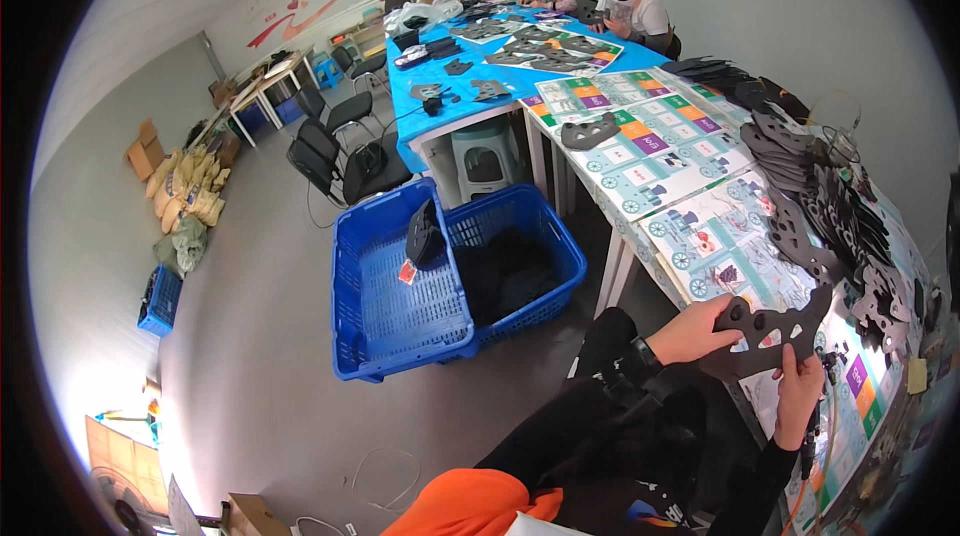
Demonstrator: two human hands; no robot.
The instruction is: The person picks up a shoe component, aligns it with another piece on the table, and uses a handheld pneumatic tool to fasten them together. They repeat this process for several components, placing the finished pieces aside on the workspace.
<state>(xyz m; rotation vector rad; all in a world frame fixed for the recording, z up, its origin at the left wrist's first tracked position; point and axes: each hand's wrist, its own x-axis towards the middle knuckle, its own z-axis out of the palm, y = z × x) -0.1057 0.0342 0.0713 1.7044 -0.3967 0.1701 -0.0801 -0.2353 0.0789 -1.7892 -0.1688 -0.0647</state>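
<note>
Between my two hands is a flat dark grey foam-like piece (748,363) with a curved outline and several cut-out holes. My left hand (692,333) pinches its left end, thumb on top. From below, my right hand (797,391) grips its lower right edge. The piece is held just over the near edge of a table with a printed cover (640,161). Beyond my hands, a long heap of similar dark pieces (850,226) runs along the table's right side. One loose piece (590,132) lies apart, farther up the cover.
Left of the table, a blue basket (350,336) overlaps another blue basket (572,261) with black items inside. Farther off stand a blue-covered table (410,101), black chairs (318,161) and two seated people (635,16) at work. Cables (800,506) hang near my right arm.
</note>
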